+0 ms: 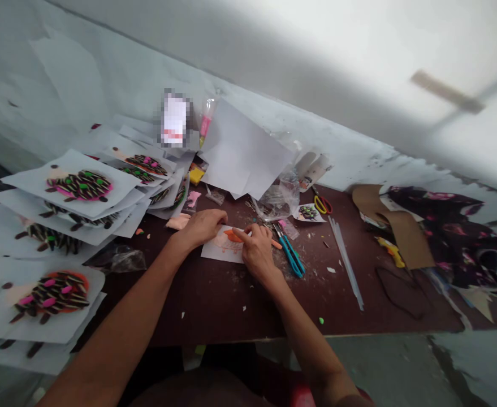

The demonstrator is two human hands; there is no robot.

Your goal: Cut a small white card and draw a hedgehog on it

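Observation:
A small white sheet of paper (220, 256) with an animal outline in orange lies on the dark table. Orange clay (233, 235) covers part of the drawing. My left hand (206, 227) is at the sheet's upper left corner, its fingers bent together and holding the edge. My right hand (258, 249) is over the right side, index finger pressing the clay and the other fingers curled. An orange stick-like piece (276, 244) pokes out from under that hand; its kind is unclear. Just right of it lie blue-handled pliers or cutters (292, 257).
Stacked sheets with clay hedgehogs (82, 185) fill the left side. Behind are a large white sheet (243, 147), clear plastic bags (280, 198) and red-yellow scissors (322, 204). Glue sticks (346, 263), a yellow glue gun (390, 251), cardboard (409, 240) and dark floral cloth (456, 237) lie right.

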